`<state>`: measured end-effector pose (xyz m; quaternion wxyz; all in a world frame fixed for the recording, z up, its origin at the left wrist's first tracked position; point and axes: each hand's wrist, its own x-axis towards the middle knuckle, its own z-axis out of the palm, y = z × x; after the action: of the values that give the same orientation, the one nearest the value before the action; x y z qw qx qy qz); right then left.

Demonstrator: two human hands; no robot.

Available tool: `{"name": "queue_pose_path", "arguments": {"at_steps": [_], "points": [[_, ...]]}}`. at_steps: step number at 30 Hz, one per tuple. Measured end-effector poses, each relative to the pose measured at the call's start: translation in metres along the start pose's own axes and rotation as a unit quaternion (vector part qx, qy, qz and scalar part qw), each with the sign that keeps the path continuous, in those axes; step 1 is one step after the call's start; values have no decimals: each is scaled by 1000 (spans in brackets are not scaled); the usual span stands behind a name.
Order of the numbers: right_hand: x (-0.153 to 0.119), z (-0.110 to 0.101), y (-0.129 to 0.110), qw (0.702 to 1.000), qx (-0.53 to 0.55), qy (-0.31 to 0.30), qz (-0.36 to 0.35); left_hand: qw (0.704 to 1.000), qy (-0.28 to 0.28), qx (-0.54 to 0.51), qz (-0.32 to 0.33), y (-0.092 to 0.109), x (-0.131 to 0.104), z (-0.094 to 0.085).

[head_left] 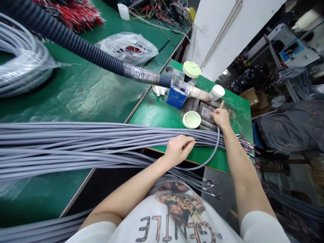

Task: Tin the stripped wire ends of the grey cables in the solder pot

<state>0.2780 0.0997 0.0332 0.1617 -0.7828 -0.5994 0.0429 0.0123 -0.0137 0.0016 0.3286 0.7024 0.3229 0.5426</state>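
Spanning green tabletops (83, 101), grey cables (101, 136) lie near a white panel (243, 33).

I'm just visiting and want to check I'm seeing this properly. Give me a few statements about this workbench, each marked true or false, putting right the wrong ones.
1. The right hand holds a grey cable near its end. True.
2. A blue box stands near one end of the ribbed hose. True.
3. The left hand grips the blue box. False: it is at the cable bundle.
4. The clear plastic bag hangs from the ribbed hose. False: it lies on the green table.
5. The cable bundle is bright yellow. False: it is grey.
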Motion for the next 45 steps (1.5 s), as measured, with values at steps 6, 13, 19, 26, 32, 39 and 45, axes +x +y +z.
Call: {"name": "queue_pose_path", "arguments": {"at_steps": [6, 13, 19, 26, 32, 39, 45], "points": [[-57, -40, -34, 955, 291, -52, 13, 1000, 2, -6, -5, 0, 0, -1], [-147, -65, -75, 879, 449, -162, -13, 987, -22, -90, -128, 11, -1, -3], [-167, -59, -78, 842, 500, -203, -8, 914, -73, -280, -285, 27, -14, 4], [-174, -59, -67, 833, 519, -192, -1, 891, -105, -302, -322, 31, -23, 12], [-210, -78, -43, 891, 449, -51, 55, 918, -122, -254, -278, 33, -24, 11], [-311, -86, 114, 940, 50, 110, 319, 990, -130, -36, -39, 24, -17, 0], [-362, -62, 143, 939, 42, -11, 341, 963, -133, 221, 72, 13, 9, 10]]}}
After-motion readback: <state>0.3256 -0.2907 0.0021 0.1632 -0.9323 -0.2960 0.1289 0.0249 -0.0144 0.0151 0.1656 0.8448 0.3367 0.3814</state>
